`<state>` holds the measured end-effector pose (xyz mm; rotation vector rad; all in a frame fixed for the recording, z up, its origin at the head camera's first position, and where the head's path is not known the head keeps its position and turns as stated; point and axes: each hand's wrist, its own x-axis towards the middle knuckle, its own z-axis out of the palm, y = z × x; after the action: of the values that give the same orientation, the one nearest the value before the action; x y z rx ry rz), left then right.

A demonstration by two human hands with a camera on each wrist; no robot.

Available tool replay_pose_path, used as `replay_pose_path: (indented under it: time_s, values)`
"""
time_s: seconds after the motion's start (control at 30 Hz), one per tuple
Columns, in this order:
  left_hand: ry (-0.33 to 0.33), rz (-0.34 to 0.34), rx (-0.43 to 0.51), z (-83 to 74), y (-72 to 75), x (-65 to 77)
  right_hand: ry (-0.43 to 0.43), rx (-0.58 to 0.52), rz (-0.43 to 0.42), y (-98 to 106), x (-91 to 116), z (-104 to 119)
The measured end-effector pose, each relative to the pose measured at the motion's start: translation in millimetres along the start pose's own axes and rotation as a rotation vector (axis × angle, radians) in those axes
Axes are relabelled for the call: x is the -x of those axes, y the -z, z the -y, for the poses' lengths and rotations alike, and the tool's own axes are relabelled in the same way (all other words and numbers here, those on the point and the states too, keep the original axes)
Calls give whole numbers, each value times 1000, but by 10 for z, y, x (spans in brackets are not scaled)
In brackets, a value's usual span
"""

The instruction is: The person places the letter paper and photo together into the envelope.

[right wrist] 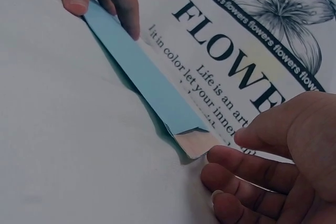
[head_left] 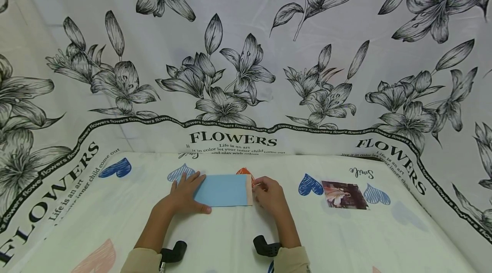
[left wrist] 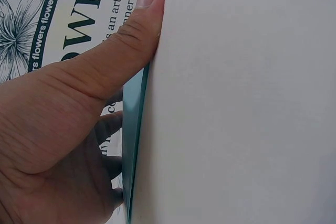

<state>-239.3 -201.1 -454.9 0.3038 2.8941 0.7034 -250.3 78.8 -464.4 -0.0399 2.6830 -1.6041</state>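
Observation:
A flat light-blue paper envelope point(head_left: 221, 191) lies lengthwise on the cloth in front of me. A pale beige strip point(right wrist: 197, 142) shows at its right end, where the blue layer lifts slightly. My left hand point(head_left: 186, 196) rests across the envelope's left end, fingers straight and spread, thumb along the near edge. In the left wrist view that thumb lies against the blue edge. My right hand point(head_left: 270, 194) is at the beige end; the right wrist view shows its fingers loosely bent, fingertips point(right wrist: 216, 157) right by the strip's corner, thumb apart from them.
A printed photo point(head_left: 346, 195) lies on the white cloth to the right, between blue printed hearts. Behind the work surface hangs a white curtain point(head_left: 230, 138) with black lilies and lettering. Black camera mounts point(head_left: 174, 251) sit at both wrists.

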Motion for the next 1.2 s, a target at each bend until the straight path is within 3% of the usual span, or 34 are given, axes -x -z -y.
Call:
replay_pose_path:
  time_s: [1.2]
  values:
    - [-7, -5, -12, 30, -24, -22, 74, -19, 56, -16, 5, 7]
